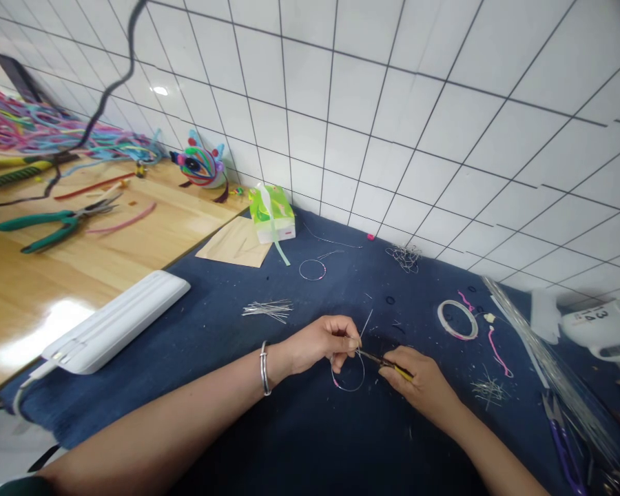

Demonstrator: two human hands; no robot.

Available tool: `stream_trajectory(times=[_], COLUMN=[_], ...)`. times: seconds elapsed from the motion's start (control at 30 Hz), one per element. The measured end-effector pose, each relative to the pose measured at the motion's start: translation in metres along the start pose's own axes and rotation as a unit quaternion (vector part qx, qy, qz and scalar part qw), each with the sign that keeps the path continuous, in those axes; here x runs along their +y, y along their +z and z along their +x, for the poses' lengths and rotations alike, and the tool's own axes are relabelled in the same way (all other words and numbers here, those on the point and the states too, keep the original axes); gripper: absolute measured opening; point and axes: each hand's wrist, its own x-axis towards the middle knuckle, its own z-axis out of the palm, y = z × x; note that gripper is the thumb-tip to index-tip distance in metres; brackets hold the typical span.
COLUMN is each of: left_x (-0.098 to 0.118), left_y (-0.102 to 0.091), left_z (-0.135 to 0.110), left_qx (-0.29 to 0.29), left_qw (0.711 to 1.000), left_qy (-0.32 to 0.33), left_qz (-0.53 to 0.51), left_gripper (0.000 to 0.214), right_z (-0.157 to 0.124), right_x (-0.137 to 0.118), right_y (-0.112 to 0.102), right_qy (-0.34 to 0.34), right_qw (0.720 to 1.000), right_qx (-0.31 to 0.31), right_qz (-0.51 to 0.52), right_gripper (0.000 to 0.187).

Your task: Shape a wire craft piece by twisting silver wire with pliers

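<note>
My left hand (324, 342), with a silver bangle on its wrist, pinches the top of a thin wire ring (348, 375) that hangs over the dark blue cloth (300, 427). A loose wire end sticks up from the pinch. My right hand (424, 382) is closed round small yellow-handled pliers (390, 364), whose tip reaches the wire at my left fingers.
On the cloth lie a bundle of cut wires (269, 310), another wire ring (313, 269), a wire tangle (404, 257), a tape roll (457, 319), a tissue pack (271, 213) and a white flat case (116, 320). Green pliers (52, 224) rest on the wooden table. Purple scissors (561, 434) lie at the right.
</note>
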Motion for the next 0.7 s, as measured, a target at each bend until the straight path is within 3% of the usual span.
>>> stream_trajectory(times=[0.37,0.7], left_x=[0.009,0.01], left_y=[-0.001,0.002], left_z=[-0.003,-0.002], left_qx=[-0.02,0.02], left_qw=[0.999,0.999], left_qy=[-0.039,-0.006], left_qz=[0.018,0.046], left_gripper=[0.024,0.021], right_z=[-0.001,-0.001], right_x=[0.0,-0.001], right_y=[0.0,0.0], right_qy=[-0.017,-0.025], right_qw=[0.999,0.999], right_qx=[0.014,0.009], right_qz=[-0.045,-0.04], right_gripper=[0.023,0.023])
